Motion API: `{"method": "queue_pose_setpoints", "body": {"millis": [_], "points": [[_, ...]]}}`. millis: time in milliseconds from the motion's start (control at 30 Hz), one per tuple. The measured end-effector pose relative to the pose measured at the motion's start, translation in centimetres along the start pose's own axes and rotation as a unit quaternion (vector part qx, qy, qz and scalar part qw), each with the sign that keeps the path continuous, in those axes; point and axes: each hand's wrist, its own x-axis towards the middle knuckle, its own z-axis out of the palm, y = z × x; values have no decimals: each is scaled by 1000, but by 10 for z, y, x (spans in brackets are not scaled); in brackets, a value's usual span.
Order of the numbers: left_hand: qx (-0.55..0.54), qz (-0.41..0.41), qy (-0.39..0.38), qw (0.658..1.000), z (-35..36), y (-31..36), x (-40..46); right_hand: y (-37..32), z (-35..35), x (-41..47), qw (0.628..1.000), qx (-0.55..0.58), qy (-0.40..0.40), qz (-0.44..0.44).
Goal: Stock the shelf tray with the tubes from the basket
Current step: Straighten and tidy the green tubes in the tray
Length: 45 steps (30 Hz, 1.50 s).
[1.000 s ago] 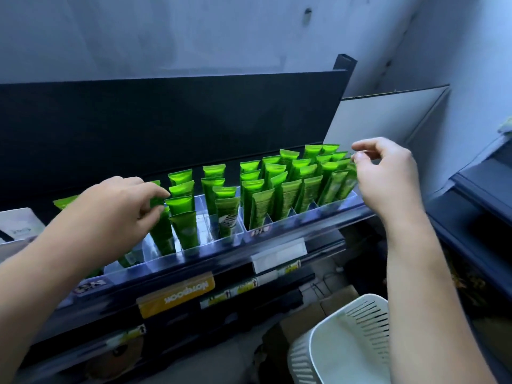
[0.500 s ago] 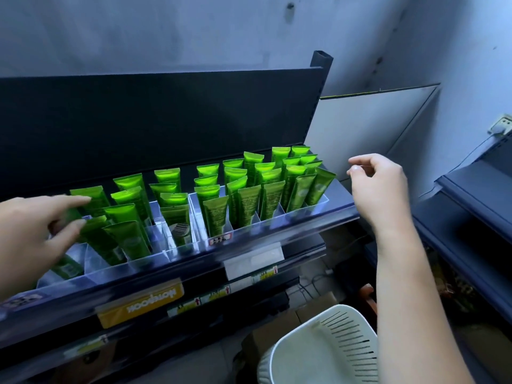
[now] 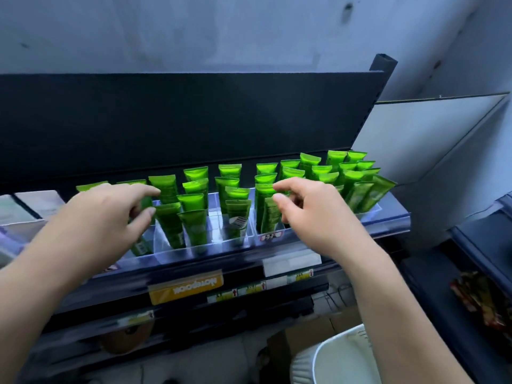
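1. green tubes (image 3: 194,214) stand upright in rows inside a clear shelf tray (image 3: 210,249).
2. left hand (image 3: 102,217) reaches among the left tubes, fingers loosely spread, pinching nothing visible.
3. right hand (image 3: 313,214) hovers over the middle tubes, fingers parted.
4. white basket (image 3: 340,358) sits below, lower right.

Tubes (image 3: 194,217) stand in rows in the shelf tray (image 3: 371,214); both hands reach among them, the basket (image 3: 332,358) below right.

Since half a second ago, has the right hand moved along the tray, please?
Yes. The right hand has moved leftward: it was beyond the tray's right end, and now its fingers sit over the tubes nearer the tray's middle.
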Motion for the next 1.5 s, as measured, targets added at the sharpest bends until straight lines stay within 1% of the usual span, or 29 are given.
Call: {"method": "queue_pose_setpoints", "body": {"millis": [133, 233, 300, 467, 633, 767, 867, 1033, 1100, 1167, 1367, 1500], "points": [[-27, 27, 5, 999, -4, -4, 3, -30, 22, 9, 998, -52, -40, -18], [-58, 47, 10, 997, -8, -10, 9, -44, 40, 17, 992, -103, -71, -6], [-74, 65, 10, 995, -8, -9, 15, -48, 49, 16, 990, -118, -81, 8], [-96, 117, 8, 988, -7, -2, 39, -47, 58, 7, 986, -156, -48, 44], [-100, 131, -2, 986, -5, 3, 58, -39, 55, -1, 973, -219, -21, 66], [-90, 155, -30, 983, -3, 24, 76, -36, 56, -1, 974, -217, -8, 66], [-82, 163, -74, 980, -2, 48, 91, -35, 60, 1, 980, -191, 5, 50], [-4, 158, -144, 977, 8, 74, 107, -37, 61, 2, 984, -174, 8, 35], [7, 152, -163, 975, 12, 77, 109, -38, 61, 0, 986, -163, 1, 27], [0, 142, -171, 975, 17, 76, 110, -37, 61, 0, 988, -150, -5, 25], [14, 119, -158, 980, 23, 73, 109, -35, 66, 3, 997, -69, -6, 43], [10, 109, -160, 981, 22, 73, 106, -38, 69, 3, 997, -66, -5, 35]]}}
